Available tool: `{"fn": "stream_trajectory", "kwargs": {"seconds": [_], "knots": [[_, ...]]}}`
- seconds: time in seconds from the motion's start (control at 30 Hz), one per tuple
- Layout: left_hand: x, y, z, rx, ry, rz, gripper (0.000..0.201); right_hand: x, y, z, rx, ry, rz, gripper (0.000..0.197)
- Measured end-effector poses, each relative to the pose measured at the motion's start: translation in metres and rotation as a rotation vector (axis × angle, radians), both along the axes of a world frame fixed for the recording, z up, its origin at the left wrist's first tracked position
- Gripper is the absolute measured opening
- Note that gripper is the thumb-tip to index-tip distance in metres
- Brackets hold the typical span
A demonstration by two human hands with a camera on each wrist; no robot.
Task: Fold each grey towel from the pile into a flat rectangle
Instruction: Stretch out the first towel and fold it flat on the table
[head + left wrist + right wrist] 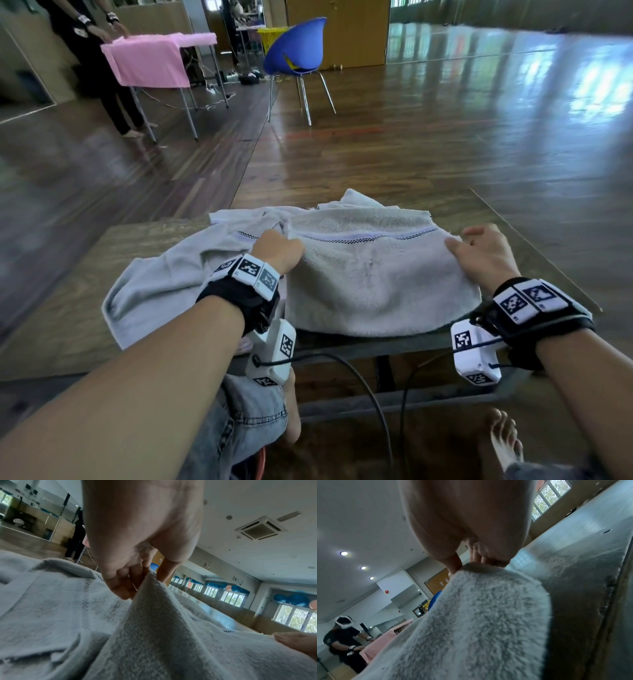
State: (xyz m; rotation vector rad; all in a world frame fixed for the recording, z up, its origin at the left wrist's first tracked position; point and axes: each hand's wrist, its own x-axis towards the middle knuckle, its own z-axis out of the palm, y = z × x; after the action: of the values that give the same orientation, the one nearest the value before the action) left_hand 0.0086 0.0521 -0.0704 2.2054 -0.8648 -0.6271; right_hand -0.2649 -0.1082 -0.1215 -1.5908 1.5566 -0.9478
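Observation:
A grey towel (373, 274) lies folded over on the wooden table (68, 325), its striped band running across the far part. My left hand (279, 250) pinches the towel's left edge (150, 601) between thumb and fingers. My right hand (479, 253) pinches its right edge (479, 595), thumb on top. Both edges are lifted slightly off the table. Other grey towels (161, 284) lie crumpled to the left, partly under the held towel, and behind it (356, 200).
The table's right edge (534, 246) runs close beside my right hand. A blue chair (298, 51) stands on the wooden floor beyond. At the far left another person (92, 51) stands by a pink-covered table (154, 61). Cables (370, 377) hang below the near table edge.

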Motion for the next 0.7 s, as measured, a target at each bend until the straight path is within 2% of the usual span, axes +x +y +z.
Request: {"fn": "stream_trajectory", "kwargs": {"seconds": [0.1, 0.17, 0.27, 0.33, 0.43, 0.5, 0.63, 0.7], "knots": [[0.005, 0.000, 0.014, -0.076, -0.037, -0.028, 0.019, -0.007, 0.007, 0.015, -0.072, -0.096, -0.006, 0.039], [0.006, 0.003, 0.028, -0.117, -0.066, -0.037, 0.006, -0.014, 0.013, 0.026, -0.075, -0.215, -0.001, 0.042], [0.009, 0.009, 0.048, -0.197, -0.065, -0.001, 0.023, -0.026, 0.018, 0.044, -0.058, -0.477, 0.102, 0.040], [0.011, 0.009, 0.063, -0.265, -0.003, 0.039, 0.025, -0.032, 0.016, 0.058, -0.017, -0.587, 0.144, 0.034], [0.010, -0.003, 0.087, -0.260, 0.180, 0.068, 0.019, -0.032, -0.002, 0.077, 0.025, -0.446, 0.178, 0.023], [0.007, -0.013, 0.105, -0.232, 0.303, 0.047, 0.026, -0.026, -0.019, 0.091, -0.015, -0.373, 0.170, 0.019], [0.011, -0.034, 0.131, -0.302, 0.339, -0.047, 0.036, -0.014, -0.047, 0.125, -0.194, -0.282, 0.131, 0.025], [0.018, -0.044, 0.136, -0.394, 0.356, -0.079, 0.043, -0.016, -0.048, 0.138, -0.259, -0.326, 0.164, 0.031]]}}
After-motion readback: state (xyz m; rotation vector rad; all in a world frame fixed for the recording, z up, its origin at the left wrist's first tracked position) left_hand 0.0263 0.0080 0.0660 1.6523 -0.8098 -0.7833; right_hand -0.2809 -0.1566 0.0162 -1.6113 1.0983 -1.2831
